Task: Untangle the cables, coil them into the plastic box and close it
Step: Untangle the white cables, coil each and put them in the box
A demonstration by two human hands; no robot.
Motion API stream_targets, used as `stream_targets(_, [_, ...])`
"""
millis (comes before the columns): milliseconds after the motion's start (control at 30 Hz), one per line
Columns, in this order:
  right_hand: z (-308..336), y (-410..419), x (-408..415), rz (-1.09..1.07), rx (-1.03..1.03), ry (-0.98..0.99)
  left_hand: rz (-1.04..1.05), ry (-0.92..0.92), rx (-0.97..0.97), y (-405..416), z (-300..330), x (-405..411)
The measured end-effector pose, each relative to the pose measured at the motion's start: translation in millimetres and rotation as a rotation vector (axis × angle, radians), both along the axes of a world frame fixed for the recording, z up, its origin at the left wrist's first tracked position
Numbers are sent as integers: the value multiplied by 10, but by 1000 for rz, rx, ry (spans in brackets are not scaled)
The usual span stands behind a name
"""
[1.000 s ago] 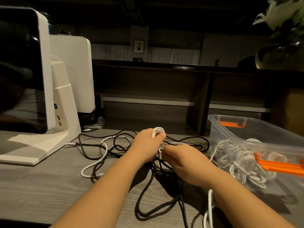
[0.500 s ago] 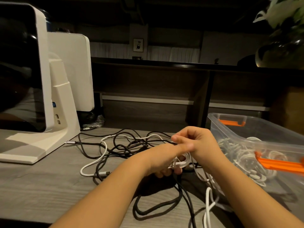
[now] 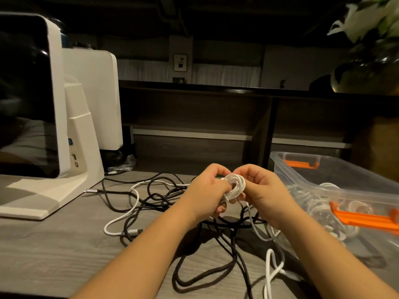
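A small coil of white cable [image 3: 235, 184] is held up over the table between both hands. My left hand [image 3: 205, 190] grips its left side and my right hand [image 3: 261, 190] pinches its right side. Under the hands lies a tangle of black cables [image 3: 155, 197] mixed with a loose white cable [image 3: 121, 221]. More white cable [image 3: 272, 268] trails down toward the front edge. To the right stands the clear plastic box [image 3: 323, 175] with orange latches [image 3: 364, 219]; several coiled white cables [image 3: 319, 210] lie inside it.
A white monitor stand [image 3: 71, 173] and a dark screen [image 3: 23, 93] fill the left side. A second white panel [image 3: 95, 98] stands behind it. Dark shelving [image 3: 194, 117] runs along the back, and a plant in a dark vase [image 3: 367, 67] sits at the upper right.
Both hands have risen and drawn together, and the white cable between them now forms a tighter, fuller coil. The left hand moved back to the coil's left side.
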State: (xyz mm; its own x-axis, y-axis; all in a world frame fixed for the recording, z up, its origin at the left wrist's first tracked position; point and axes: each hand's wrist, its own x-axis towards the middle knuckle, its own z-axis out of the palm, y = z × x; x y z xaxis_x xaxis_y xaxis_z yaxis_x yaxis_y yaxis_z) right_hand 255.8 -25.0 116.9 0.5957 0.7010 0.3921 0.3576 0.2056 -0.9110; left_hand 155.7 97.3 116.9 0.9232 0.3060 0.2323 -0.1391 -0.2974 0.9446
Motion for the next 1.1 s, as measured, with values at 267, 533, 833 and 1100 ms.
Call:
stream_targets(267, [-139, 154, -43, -103, -49, -134, 170, -174, -209, -35, -29, 102])
stream_targets(533, [-113, 136, -82, -132, 106, -108, 295, -80, -334, 37, 8, 189])
stream_targets(833, [-180, 129, -189, -92, 8, -261, 264, 86, 104, 25, -99, 179])
stream_targets(1100, [-181, 133, -171, -159, -31, -318, 151, 19, -31, 76, -34, 85])
